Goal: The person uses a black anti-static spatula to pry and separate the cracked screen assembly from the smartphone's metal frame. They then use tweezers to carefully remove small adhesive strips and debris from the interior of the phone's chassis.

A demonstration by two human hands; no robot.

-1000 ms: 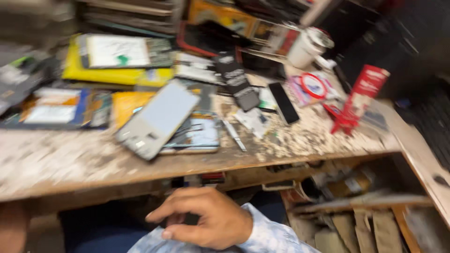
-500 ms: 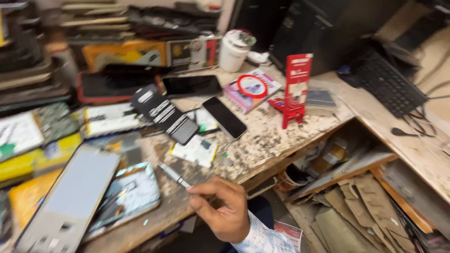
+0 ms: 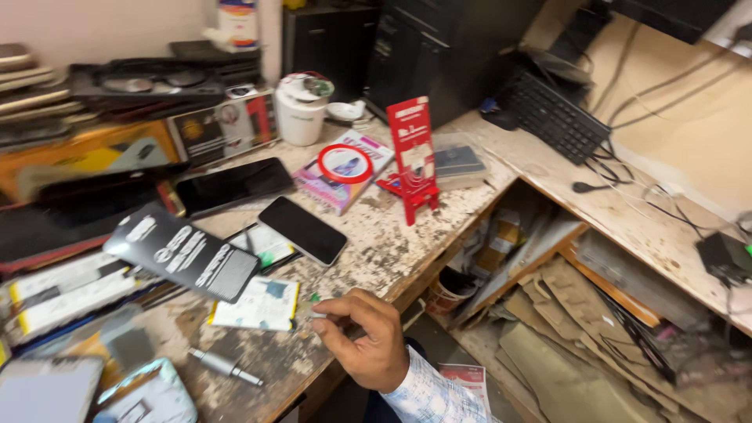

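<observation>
Only one hand (image 3: pixel 368 337) in view, coming up from the lower edge in a light patterned sleeve (image 3: pixel 427 395); from this view I cannot tell if it is left or right. The other hand is out of the picture. The grip is nearly closed: thumb and fingertips (image 3: pixel 323 319) are pinched together at the counter's front edge, apparently on a very small green-tipped piece (image 3: pixel 313 298). It is too small to tell what it is, or whether it is truly held or only touched.

The pinch sits just right of a white card with a blue patch (image 3: pixel 257 304), lying flat and partly under a black patterned sleeve-pack (image 3: pixel 184 252). A small metal-tipped tool (image 3: pixel 222 365) lies apart to the left, untouched. A dark phone (image 3: pixel 302 229) lies face-up just behind the card, and a second dark slab (image 3: pixel 233 185) lies further back. Flat items are laid out singly near the front, probably to keep them within reach; boxes and trays are stacked at the back.

Further right: pink box with a red ring on it (image 3: pixel 345 168), red upright stand (image 3: pixel 413 157), white lidded cup (image 3: pixel 301 106).

Counter (image 3: pixel 376 251): worn wood, paint badly flaked, speckled white. It turns a corner to the right, carrying a black keyboard (image 3: pixel 552 113) and trailing cables. Open shelves below hold cardboard scraps. Dark computer case against the back wall.
</observation>
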